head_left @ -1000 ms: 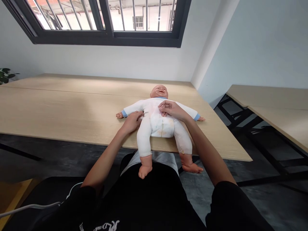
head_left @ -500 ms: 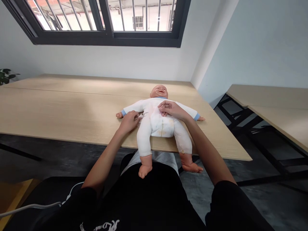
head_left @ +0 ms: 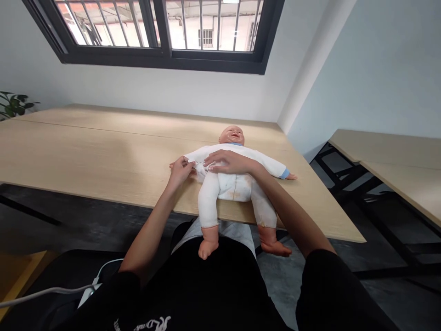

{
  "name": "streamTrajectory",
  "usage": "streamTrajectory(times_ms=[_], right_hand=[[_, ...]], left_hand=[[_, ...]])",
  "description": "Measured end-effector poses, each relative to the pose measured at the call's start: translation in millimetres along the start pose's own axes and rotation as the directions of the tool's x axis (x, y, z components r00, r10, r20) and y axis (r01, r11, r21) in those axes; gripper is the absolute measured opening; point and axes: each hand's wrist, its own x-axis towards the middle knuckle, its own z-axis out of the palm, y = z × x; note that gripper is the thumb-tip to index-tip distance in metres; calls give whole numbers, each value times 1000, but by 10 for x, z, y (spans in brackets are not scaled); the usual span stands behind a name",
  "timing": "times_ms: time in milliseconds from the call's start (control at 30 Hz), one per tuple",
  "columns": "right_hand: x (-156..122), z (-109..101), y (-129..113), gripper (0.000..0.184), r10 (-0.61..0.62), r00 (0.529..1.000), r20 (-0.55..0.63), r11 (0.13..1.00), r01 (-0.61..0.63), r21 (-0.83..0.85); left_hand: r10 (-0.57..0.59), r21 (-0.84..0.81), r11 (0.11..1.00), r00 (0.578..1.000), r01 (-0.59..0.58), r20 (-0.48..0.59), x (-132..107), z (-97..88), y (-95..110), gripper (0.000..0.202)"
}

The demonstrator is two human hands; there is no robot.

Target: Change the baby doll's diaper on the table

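A baby doll [head_left: 260, 158] lies on its back on the table [head_left: 103, 156], head away from me, feet hanging over the front edge. It wears a white top with blue collar and cuffs. Between its legs sits a white diaper [head_left: 235, 189] with a thin line down the front. My left hand [head_left: 181, 170] pinches the pulled-out side of the diaper beside the doll's hip. Across the doll's belly lies my right hand [head_left: 230, 162], fingers stretched and apart, tips near the same side of the diaper. It covers the diaper's upper edge.
Behind the table are a wall and a barred window [head_left: 213, 27]. Another table [head_left: 396, 161] stands to the right, across a gap. At lower left are a black chair [head_left: 58, 271] and a white cable [head_left: 48, 291]. A plant [head_left: 15, 105] shows at far left.
My right hand has moved left across the doll's belly and its fingers have stretched out. My left hand has drawn the diaper's side outward. The view has shifted slightly.
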Motion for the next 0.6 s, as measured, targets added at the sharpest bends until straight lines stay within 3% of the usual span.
streamTrajectory(times_ms=[67,167,400,600], right_hand=[[125,-21,113,21,50,997,63,992,-43,-117],[211,-50,291,21,102,993,62,982,-91,-163],[215,-115,317,24,223,974,38,971,-218,-99],[103,-481,330,31,205,966,158,968,-224,116]], left_hand=[[-53,-67,996,998,55,37,-29,-30,16,19],[-79,-93,992,996,81,32,-46,-56,41,19],[-67,-129,989,997,72,48,-54,-42,106,17],[-22,-134,990,996,34,89,-90,-49,102,18]])
